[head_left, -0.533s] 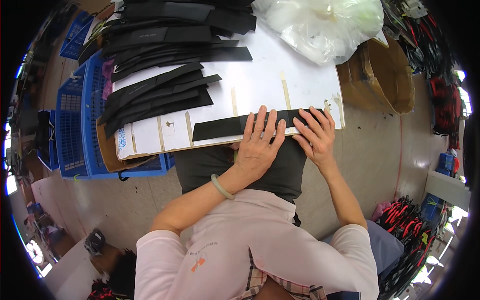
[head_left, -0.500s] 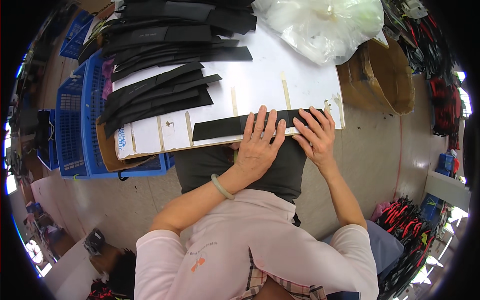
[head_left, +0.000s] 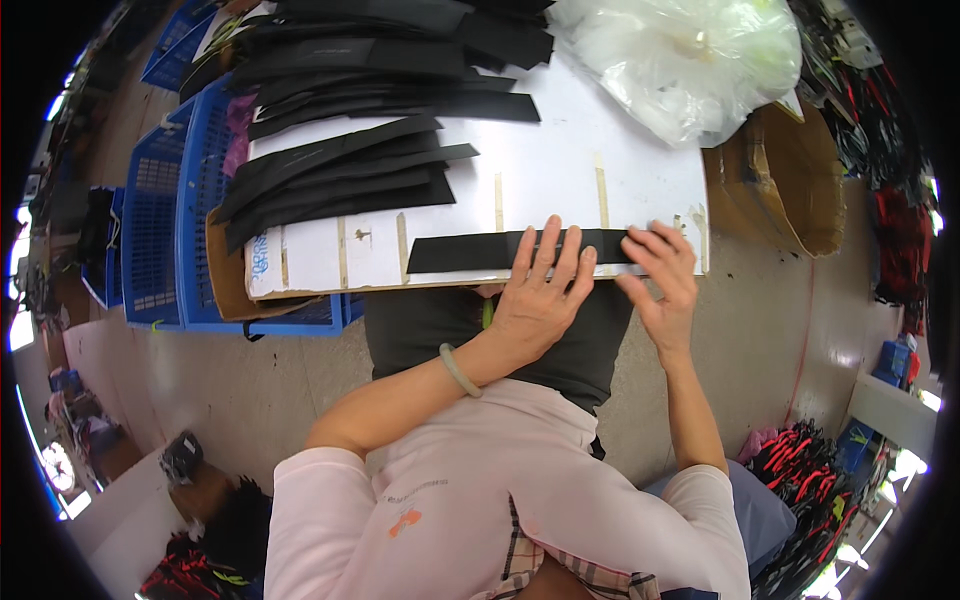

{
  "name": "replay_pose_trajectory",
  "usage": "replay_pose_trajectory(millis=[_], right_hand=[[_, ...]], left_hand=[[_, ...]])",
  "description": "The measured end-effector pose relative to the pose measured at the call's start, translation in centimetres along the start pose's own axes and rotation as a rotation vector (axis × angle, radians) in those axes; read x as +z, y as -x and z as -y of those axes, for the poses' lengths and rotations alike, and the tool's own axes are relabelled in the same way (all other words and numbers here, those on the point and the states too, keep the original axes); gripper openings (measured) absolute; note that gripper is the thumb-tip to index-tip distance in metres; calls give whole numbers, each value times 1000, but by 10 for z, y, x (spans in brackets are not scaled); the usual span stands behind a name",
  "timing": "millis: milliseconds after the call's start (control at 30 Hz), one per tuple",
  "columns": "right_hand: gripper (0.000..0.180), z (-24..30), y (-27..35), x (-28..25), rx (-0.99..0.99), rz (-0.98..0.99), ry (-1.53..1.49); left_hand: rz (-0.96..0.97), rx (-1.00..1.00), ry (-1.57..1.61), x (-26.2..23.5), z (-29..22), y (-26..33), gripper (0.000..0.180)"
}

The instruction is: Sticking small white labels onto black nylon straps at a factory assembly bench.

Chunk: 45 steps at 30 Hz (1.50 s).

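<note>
A long black fabric strip lies flat along the near edge of a white board that rests across my lap. My left hand lies palm down on the strip's middle, fingers spread, a pale green bangle on the wrist. My right hand presses flat on the strip's right end, fingers apart. Neither hand grips anything.
Piles of black strips cover the board's left and far side. A clear plastic bag sits at the far right, a cardboard box beside it. Blue crates stand on the left. Red and black items lie on the floor at the right.
</note>
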State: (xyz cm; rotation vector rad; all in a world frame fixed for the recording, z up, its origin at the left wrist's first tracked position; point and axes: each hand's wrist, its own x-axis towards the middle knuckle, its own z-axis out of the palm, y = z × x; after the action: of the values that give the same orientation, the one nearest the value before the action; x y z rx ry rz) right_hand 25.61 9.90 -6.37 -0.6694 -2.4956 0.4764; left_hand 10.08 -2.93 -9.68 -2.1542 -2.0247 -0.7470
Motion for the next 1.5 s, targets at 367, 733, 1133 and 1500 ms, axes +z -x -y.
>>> replay_pose_trajectory(millis=[367,733,1133,1500], right_hand=[[28,75,-93,73,-236,328,-118],[29,-49,-55,-42,414,442,18],[25,-73,-55,-40,420,603,-223],[30,-76,-49,-41,454,548,-265]], left_hand=[[-54,-115,-22,27,-9,5,48],[30,3,-76,6,-3,1,56],[45,11,-98,7,-2,-2,48],[-1,-12,21,6,-1,0,44]])
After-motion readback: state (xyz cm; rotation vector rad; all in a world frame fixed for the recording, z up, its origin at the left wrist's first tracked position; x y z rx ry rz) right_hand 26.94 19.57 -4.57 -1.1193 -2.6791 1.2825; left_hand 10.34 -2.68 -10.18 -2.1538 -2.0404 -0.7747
